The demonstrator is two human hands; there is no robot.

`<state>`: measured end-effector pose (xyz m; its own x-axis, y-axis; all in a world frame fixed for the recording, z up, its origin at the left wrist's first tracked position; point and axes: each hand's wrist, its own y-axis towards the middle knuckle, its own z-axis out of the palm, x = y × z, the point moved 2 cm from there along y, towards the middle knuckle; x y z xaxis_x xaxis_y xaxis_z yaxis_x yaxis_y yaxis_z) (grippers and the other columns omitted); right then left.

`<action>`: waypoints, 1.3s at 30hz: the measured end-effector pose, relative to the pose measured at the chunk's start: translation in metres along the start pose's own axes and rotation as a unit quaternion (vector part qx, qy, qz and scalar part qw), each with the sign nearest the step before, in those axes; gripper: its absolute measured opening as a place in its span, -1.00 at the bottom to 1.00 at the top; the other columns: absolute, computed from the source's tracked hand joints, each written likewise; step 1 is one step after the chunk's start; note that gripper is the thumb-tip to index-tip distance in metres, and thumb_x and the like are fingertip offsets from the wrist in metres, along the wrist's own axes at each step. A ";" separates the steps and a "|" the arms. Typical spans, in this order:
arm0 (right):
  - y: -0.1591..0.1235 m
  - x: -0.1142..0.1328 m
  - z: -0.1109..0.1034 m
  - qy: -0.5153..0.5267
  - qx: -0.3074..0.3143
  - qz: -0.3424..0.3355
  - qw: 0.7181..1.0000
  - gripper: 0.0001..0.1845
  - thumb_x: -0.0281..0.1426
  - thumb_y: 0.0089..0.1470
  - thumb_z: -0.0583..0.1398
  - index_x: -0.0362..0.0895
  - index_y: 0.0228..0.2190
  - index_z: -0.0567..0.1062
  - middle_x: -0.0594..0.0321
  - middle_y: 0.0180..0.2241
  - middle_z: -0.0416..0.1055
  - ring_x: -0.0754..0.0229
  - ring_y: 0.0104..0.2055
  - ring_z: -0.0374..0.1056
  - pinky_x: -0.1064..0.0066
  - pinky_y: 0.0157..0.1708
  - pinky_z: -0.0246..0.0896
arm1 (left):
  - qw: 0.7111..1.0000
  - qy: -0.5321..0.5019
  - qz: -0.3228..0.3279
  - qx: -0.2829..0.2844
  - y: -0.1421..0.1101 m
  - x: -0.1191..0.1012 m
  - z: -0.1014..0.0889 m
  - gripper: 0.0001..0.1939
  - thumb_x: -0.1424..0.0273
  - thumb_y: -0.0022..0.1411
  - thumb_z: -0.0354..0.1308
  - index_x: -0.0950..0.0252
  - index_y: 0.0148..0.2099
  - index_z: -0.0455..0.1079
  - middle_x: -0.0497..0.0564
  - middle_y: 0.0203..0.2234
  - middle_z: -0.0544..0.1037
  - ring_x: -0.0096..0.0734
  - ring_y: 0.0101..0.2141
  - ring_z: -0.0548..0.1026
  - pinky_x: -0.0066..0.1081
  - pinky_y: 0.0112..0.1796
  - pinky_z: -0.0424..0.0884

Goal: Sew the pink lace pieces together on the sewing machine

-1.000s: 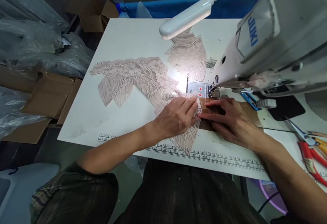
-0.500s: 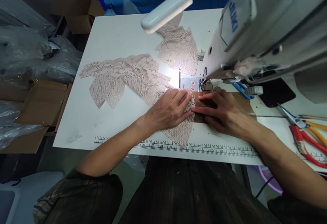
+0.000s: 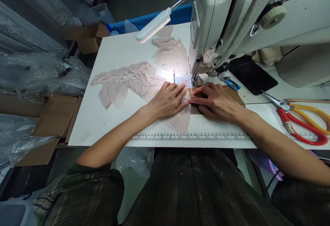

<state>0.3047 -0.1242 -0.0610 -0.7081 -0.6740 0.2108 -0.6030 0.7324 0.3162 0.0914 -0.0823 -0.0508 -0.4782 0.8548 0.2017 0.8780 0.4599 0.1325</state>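
My left hand (image 3: 170,99) lies flat on a pale pink lace piece (image 3: 177,123), its fingers stretched toward the sewing machine's needle area. Part of the lace is hidden under that hand. My right hand (image 3: 216,102) rests on a brown strip (image 3: 197,110) on the table, with index and middle finger apart and their tips at the lace's right edge. Just beyond the fingertips are the metal needle plate (image 3: 182,81) and the presser foot (image 3: 194,79) of the sewing machine (image 3: 206,23). More joined lace (image 3: 139,78) spreads out to the left.
Another lace piece (image 3: 172,56) lies behind the needle plate under a white lamp (image 3: 153,26). At right are a black phone-like slab (image 3: 254,75), scissors (image 3: 296,116) with red and yellow handles, and a blue tool (image 3: 232,84). A printed ruler (image 3: 190,137) runs along the front edge.
The camera view has tilted and shifted. My left hand's fingers, pinched together at the lace edge before, now lie flatter on it. My right hand stays at the lace's edge.
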 end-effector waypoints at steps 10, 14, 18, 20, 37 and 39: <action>-0.002 -0.008 -0.003 -0.030 0.008 0.029 0.999 -0.65 -0.35 0.28 0.09 0.12 -0.05 0.62 0.11 -0.02 0.47 -0.03 -0.01 0.27 0.10 -0.07 0.14 | 0.994 -0.106 0.004 -0.023 0.016 0.013 0.005 -0.49 0.14 0.54 -0.14 0.39 0.27 0.31 0.27 0.28 0.39 0.00 0.08 0.40 -0.04 0.03 0.28; -0.002 -0.007 -0.006 -0.027 0.014 0.031 0.999 -0.66 -0.35 0.28 0.10 0.10 -0.06 0.62 0.09 -0.01 0.46 -0.03 -0.03 0.29 0.12 -0.09 0.14 | 0.991 -0.128 -0.002 -0.038 0.013 0.014 0.009 -0.50 0.15 0.53 -0.12 0.39 0.25 0.32 0.28 0.30 0.36 0.03 0.12 0.39 0.04 0.11 0.24; -0.002 -0.008 -0.008 -0.028 0.013 0.027 0.999 -0.66 -0.35 0.29 0.10 0.08 -0.04 0.62 0.09 -0.01 0.46 -0.02 -0.05 0.31 0.14 -0.11 0.15 | 0.990 -0.134 -0.001 -0.042 0.014 0.014 0.011 -0.49 0.14 0.54 -0.14 0.41 0.24 0.33 0.27 0.32 0.34 0.04 0.13 0.40 0.07 0.14 0.21; -0.002 -0.009 -0.007 -0.029 0.010 0.024 0.999 -0.66 -0.35 0.29 0.10 0.09 -0.03 0.62 0.09 -0.02 0.47 -0.02 -0.06 0.32 0.14 -0.11 0.15 | 0.989 -0.139 -0.002 -0.044 0.015 0.014 0.012 -0.48 0.14 0.54 -0.15 0.41 0.24 0.33 0.26 0.32 0.34 0.05 0.13 0.40 0.07 0.15 0.20; -0.004 -0.013 -0.005 0.009 -0.009 0.026 1.000 -0.67 -0.32 0.29 0.13 0.06 0.00 0.62 0.08 -0.01 0.47 0.01 -0.06 0.37 0.14 -0.09 0.22 | 0.987 -0.120 -0.010 -0.111 0.015 0.010 0.017 -0.55 0.17 0.52 -0.08 0.39 0.20 0.37 0.28 0.22 0.46 0.00 0.11 0.43 0.03 0.10 0.25; -0.004 -0.013 -0.005 0.008 -0.005 0.031 0.999 -0.66 -0.31 0.30 0.13 0.06 0.00 0.61 0.08 0.00 0.47 0.00 -0.05 0.37 0.12 -0.08 0.22 | 0.986 -0.103 0.007 -0.128 0.015 0.008 0.016 -0.61 0.23 0.53 -0.06 0.39 0.13 0.41 0.23 0.09 0.56 -0.12 -0.05 0.49 -0.06 0.01 0.31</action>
<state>0.3177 -0.1190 -0.0605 -0.7384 -0.6282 0.2452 -0.5541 0.7724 0.3105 0.1011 -0.0649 -0.0625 -0.4277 0.9039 0.0067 0.8382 0.3938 0.3772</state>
